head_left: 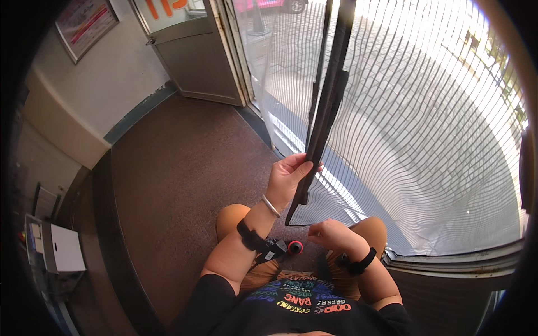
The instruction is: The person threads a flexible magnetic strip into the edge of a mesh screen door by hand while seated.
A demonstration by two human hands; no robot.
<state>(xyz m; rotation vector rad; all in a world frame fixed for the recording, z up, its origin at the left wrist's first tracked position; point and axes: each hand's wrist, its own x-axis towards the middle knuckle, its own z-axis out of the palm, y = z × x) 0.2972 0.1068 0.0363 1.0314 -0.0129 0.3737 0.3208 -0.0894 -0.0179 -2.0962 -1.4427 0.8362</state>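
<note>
A sheer mesh door screen (414, 151) with a black edge strip (325, 117) hangs in front of me in the doorway. My left hand (287, 178) is closed round the strip near its lower end, the thumb on the near side. Lower and to the right, my right hand (334, 234) is held with curled fingers just below the screen's bottom corner. Whether anything small sits in those fingers is hidden. Between my knees, below the right hand, is a round black thing with a red rim (295, 247). A dark boxy thing with a pale label (270, 255) lies beside it, partly behind my left forearm.
An opened door (193, 61) stands at the far left of the doorway. Brown floor (174, 157) extends to my left, toward a wall with a framed poster (87, 25). A white box (66, 249) is at the lower left. Paving (375, 61) shows through the mesh.
</note>
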